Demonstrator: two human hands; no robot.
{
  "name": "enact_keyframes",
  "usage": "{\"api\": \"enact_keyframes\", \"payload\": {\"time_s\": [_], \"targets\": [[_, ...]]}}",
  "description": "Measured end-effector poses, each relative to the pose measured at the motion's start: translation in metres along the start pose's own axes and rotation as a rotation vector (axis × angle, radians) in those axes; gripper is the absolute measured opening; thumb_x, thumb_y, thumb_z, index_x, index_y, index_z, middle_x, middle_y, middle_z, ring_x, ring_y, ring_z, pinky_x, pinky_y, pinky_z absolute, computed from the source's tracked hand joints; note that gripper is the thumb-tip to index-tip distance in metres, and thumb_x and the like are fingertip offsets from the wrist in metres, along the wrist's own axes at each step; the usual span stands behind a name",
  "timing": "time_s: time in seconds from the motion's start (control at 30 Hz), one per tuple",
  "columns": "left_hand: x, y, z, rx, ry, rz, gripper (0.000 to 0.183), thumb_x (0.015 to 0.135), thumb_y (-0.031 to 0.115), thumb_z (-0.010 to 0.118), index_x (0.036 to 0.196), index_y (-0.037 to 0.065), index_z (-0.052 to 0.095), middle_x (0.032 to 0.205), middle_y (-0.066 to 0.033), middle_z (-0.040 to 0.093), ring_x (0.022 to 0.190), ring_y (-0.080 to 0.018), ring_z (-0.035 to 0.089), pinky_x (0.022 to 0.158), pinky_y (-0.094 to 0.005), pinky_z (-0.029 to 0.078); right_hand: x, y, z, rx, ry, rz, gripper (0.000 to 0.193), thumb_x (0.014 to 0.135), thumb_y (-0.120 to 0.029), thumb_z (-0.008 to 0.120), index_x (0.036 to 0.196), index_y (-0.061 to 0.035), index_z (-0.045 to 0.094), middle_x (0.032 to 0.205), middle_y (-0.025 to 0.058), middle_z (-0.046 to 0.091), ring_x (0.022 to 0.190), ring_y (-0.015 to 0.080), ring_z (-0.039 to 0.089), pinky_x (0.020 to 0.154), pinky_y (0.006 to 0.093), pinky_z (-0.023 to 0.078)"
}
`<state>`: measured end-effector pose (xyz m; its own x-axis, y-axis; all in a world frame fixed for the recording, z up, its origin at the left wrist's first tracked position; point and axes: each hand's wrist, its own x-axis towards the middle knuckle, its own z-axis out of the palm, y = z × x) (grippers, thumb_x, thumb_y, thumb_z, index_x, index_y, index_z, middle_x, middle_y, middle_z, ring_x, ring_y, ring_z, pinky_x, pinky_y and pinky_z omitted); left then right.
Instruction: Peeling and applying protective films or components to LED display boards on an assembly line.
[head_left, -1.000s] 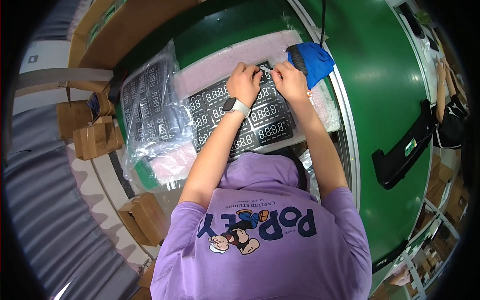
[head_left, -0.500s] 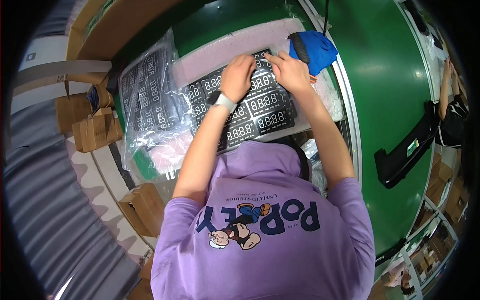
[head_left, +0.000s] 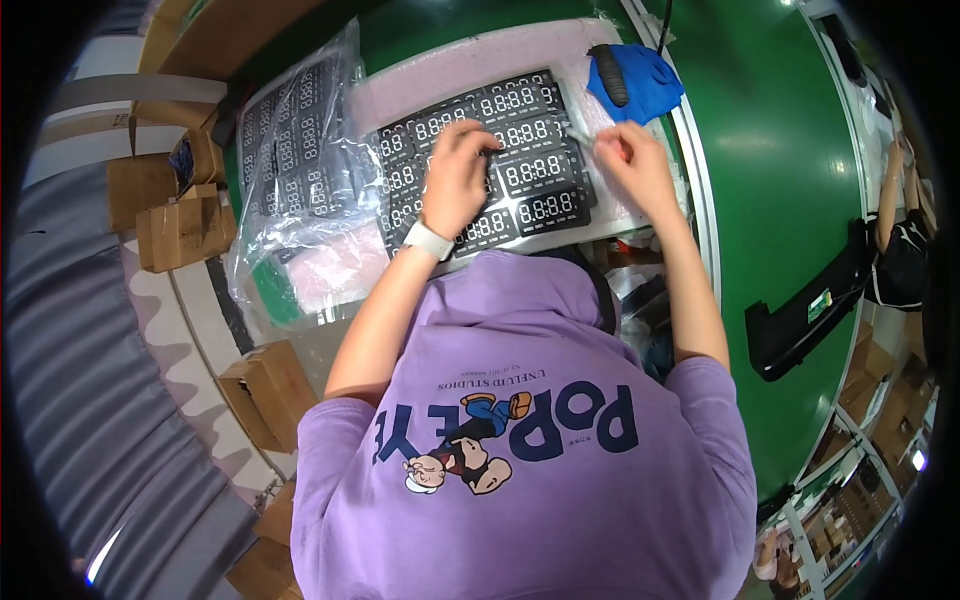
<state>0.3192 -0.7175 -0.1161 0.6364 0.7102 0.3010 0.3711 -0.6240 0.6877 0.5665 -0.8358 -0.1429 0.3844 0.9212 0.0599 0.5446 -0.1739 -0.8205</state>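
Observation:
Black display panels [head_left: 540, 170] printed with rows of white digit segments lie overlapping on a pale pink foam sheet [head_left: 420, 60] in front of me. My left hand [head_left: 458, 178], a pale-banded watch on its wrist, rests over the middle of the panels with bent fingers slightly apart. Just beyond the panels' right edge is my right hand [head_left: 636, 168], its thumb and fingers pinched together. A small pale, thin piece [head_left: 578, 136] shows between those fingertips and the panels; whether the fingers hold it is too small to tell.
More such panels in a clear plastic bag [head_left: 300, 170] lie at the left. A blue cloth [head_left: 645, 85] with a dark wrapped roll sits at the far right of the foam. Cardboard boxes [head_left: 185, 230] stand at left; a long black part [head_left: 810, 300] lies on the green surface at right.
My right hand has moved off the panels' far edge, toward me and to the right. My left hand has come nearer to me, uncovering more of the far panels.

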Motion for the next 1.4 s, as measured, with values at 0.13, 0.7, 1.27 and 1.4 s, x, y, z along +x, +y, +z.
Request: {"api": "enact_keyframes", "payload": {"time_s": [0.13,0.7,1.27,1.4], "targets": [[-0.004,0.02,0.045,-0.178,-0.259,0.022,0.02,0.082,-0.005,0.059,0.099,0.004,0.066,0.09,-0.0128,0.066,0.079,-0.0289,0.067,0.071,-0.0375,0.054,-0.063,0.013,0.01,-0.108,0.024,0.111,0.021,0.082,-0.024,0.074,0.078,-0.0045,0.067,0.077,0.0114,0.064,0.069,0.0308,0.065,0.063,0.0393,0.05],[-0.01,0.028,0.074,0.1,-0.283,0.153,0.019,0.078,0.022,0.077,0.089,0.013,0.065,0.083,-0.0055,0.058,0.07,-0.0278,0.064,0.059,-0.0397,0.05,-0.082,0.013,0.031,-0.261,0.156,-0.034,0.021,0.084,-0.022,0.076,0.077,-0.0079,0.062,0.078,0.0057,0.061,0.067,0.0284,0.064,0.058,0.0389,0.049],[-0.012,0.03,0.073,0.097,-0.294,0.117,0.021,0.078,0.024,0.077,0.09,0.013,0.064,0.084,-0.0068,0.056,0.071,-0.029,0.063,0.059,-0.0405,0.05,-0.085,0.015,0.034,-0.208,0.208,0.022,0.02,0.085,-0.018,0.074,0.079,-0.0061,0.06,0.078,0.0087,0.06,0.068,0.0304,0.063,0.059,0.0399,0.048],[-0.012,0.031,0.072,0.098,-0.286,0.123,0.021,0.079,0.024,0.077,0.093,0.014,0.065,0.085,-0.0065,0.057,0.072,-0.0286,0.063,0.06,-0.0401,0.05,-0.085,0.012,0.03,-0.202,0.19,-0.009,0.02,0.085,-0.018,0.074,0.079,-0.0061,0.059,0.078,0.0086,0.06,0.068,0.0305,0.063,0.059,0.0402,0.048]]}}
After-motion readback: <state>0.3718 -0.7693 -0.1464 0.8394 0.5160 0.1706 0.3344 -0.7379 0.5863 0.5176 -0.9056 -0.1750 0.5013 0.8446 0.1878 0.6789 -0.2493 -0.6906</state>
